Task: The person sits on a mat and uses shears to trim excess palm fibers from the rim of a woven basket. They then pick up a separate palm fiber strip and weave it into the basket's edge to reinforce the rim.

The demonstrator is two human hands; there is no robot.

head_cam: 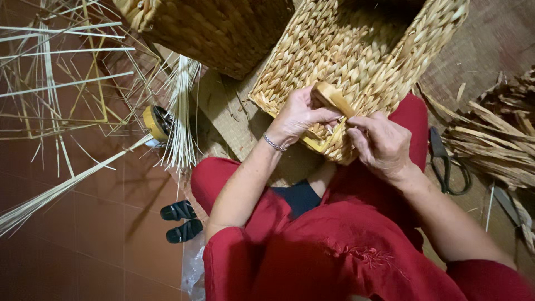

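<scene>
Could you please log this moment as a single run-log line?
left hand: pinching fibre strip | right hand: gripping same strip at woven basket corner | basket: on lap | scissors: on floor, untouched

Basket (356, 61) top beyond upper edge

red embroidered clothing (345, 251) | silver bracelet (273, 143) | bare forearms

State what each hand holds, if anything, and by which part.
Both hold one flat straw strand at the woven basket's corner: the left hand pinches its looped upper end, the right hand its lower stretch.
</scene>
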